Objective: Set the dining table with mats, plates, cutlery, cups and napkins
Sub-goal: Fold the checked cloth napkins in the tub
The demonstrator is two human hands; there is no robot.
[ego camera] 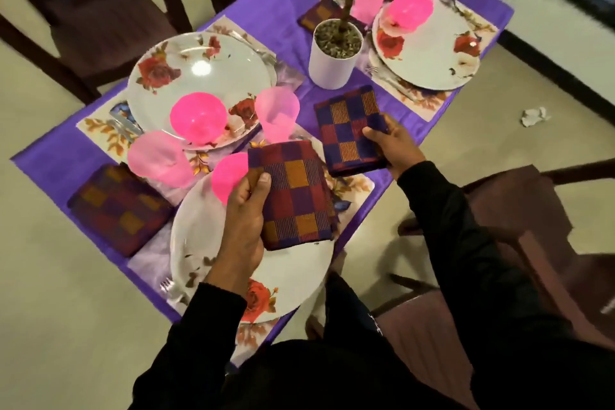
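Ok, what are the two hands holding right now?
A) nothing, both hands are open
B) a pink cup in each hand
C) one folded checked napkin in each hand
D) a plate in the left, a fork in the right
C: the left hand grips a red-and-orange checked napkin over the near plate, and the right hand pinches a blue-and-orange checked napkin.

Tablecloth [253, 15]: solid purple. Place mats [100, 130]: white, orange-brown leaf print. Plates [186, 73]: white, red rose motifs. Bowls [198, 118]: bright pink. Cups [278, 116]: pale translucent pink. Left-held napkin [296, 196]: maroon, purple and orange checks. Right-held napkin [349, 130]: navy, red and orange checks. Plant pot [329, 66]: white. Sleeves [466, 243]: black.
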